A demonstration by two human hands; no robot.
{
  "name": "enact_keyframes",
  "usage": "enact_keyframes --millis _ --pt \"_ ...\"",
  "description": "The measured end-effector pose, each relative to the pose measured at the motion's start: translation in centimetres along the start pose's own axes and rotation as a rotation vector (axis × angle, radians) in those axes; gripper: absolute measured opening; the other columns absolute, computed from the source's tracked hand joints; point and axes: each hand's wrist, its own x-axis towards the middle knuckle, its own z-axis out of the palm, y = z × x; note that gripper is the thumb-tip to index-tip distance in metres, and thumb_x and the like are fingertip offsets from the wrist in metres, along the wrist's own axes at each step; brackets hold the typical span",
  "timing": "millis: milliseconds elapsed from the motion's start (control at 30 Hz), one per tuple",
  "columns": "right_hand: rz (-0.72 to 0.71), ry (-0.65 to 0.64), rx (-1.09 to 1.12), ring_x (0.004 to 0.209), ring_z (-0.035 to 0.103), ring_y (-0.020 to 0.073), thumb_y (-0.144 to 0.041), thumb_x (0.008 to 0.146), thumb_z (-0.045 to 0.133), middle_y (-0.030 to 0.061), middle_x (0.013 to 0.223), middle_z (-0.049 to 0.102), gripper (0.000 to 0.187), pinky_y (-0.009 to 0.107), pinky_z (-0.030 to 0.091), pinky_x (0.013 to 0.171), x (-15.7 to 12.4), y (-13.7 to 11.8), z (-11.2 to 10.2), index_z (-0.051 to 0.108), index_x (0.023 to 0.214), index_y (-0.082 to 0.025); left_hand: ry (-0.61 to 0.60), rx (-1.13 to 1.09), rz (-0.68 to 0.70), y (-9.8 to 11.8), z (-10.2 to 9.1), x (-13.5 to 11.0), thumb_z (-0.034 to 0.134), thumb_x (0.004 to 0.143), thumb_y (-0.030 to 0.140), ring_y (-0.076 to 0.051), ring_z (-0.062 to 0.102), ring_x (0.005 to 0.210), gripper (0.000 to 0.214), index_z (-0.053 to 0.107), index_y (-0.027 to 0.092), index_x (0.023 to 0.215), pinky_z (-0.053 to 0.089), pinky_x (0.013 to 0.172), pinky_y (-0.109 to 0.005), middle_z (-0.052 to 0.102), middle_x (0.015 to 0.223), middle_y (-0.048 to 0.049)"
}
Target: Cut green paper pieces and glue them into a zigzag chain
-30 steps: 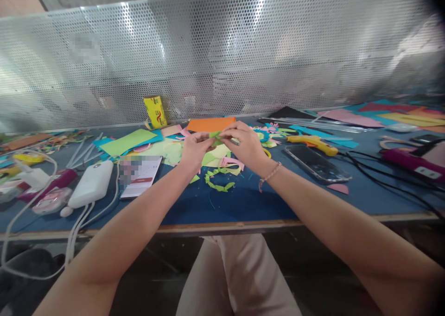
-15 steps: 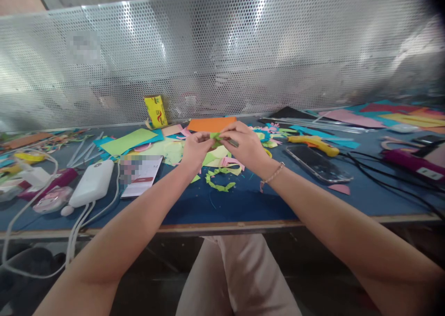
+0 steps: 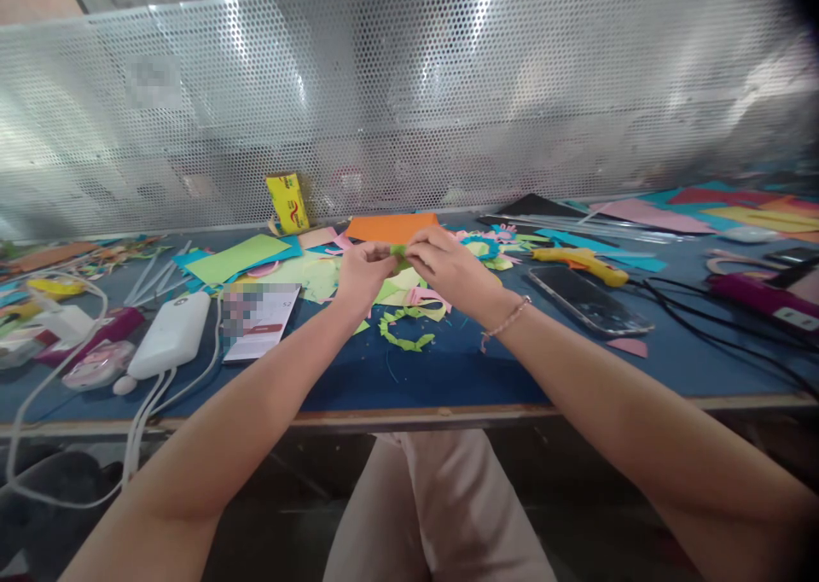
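Green paper piece [image 3: 398, 261] | direction and long axis mostly obscured | grip: left hand [image 3: 363, 271], right hand [image 3: 451, 268] both pinching it

Fingers [image 3: 427, 255] cover most of the green paper [image 3: 397, 256] mid-frame, so can't make out its full shape. Print on the yellow box [image 3: 287, 203], left of center, is too tiny to read. Purple block [image 3: 752, 299] gets chopped by the right edge. Stuff behind the perforated panel [image 3: 384, 78] up top? Total blur.
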Motion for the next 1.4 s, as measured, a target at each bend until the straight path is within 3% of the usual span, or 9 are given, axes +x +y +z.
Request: enact_keyframes --millis 300,500,667,933,1067,1400 --pt "0.020 -0.050 -0.171 0.086 0.050 0.0197 -0.017 0.091 0.036 0.0101 0.095 0.052 0.018 0.037 0.046 0.074 -0.1 0.2 0.2 0.054 0.086 -0.017 -0.046 -0.096 -0.059 0.4 0.4 -0.5 0.066 0.059 0.017 -0.011 0.061 0.064 0.009 0.064 0.013 0.068 0.050 0.072 -0.029 0.064 0.065 -0.0008" --pt "0.080 0.113 0.001 0.092 0.051 0.0193 -0.018 0.089 0.041 0.0088 0.095 0.052 0.013 0.038 0.044 0.081 -0.1 0.9 0.3 0.052 0.083 -0.019 -0.080 -0.152 -0.039 0.7 0.4 -0.5 0.060 0.062 0.013 -0.013 0.063 0.066 0.011 0.064 0.013 0.073 0.051 0.074 -0.033 0.066 0.068 -0.0019" --pt "0.089 0.151 0.057 0.084 0.053 0.0177 -0.014 0.086 0.045 0.0056 0.084 0.056 0.014 0.037 0.044 0.080 0.1 0.7 0.2 0.050 0.075 -0.020 -0.058 0.000 0.115 0.2 0.2 -0.1 0.064 0.057 0.007 -0.014 0.063 0.074 0.023 0.062 0.015 0.078 0.051 0.070 -0.029 0.066 0.076 -0.0018" --pt "0.129 0.172 0.044 0.085 0.054 0.0175 -0.011 0.083 0.048 0.0065 0.085 0.058 0.011 0.035 0.045 0.078 0.2 0.4 0.0 0.051 0.076 -0.019 -0.012 0.276 0.260 0.1 0.0 -0.1 0.067 0.065 0.021 -0.013 0.061 0.066 0.010 0.060 0.017 0.069 0.049 0.065 -0.027 0.064 0.068 -0.0010" --pt "0.173 0.157 0.057 0.085 0.054 0.0181 -0.011 0.082 0.048 0.0060 0.085 0.059 0.011 0.036 0.045 0.078 0.2 0.4 0.1 0.052 0.075 -0.020 0.008 0.418 0.314 0.0 0.0 -0.2 0.064 0.067 0.020 -0.015 0.061 0.066 0.002 0.064 0.018 0.068 0.049 0.065 -0.029 0.066 0.070 -0.0031" --pt "0.122 0.173 0.073 0.082 0.055 0.0172 -0.011 0.081 0.051 0.0059 0.081 0.060 0.011 0.034 0.046 0.076 0.3 -0.1 0.5 0.055 0.073 -0.018 -0.024 0.890 0.724 -0.3 -0.8 0.0 0.049 0.077 0.016 -0.020 0.058 0.076 0.015 0.063 0.018 0.072 0.043 0.074 -0.034 0.065 0.076 -0.0075"
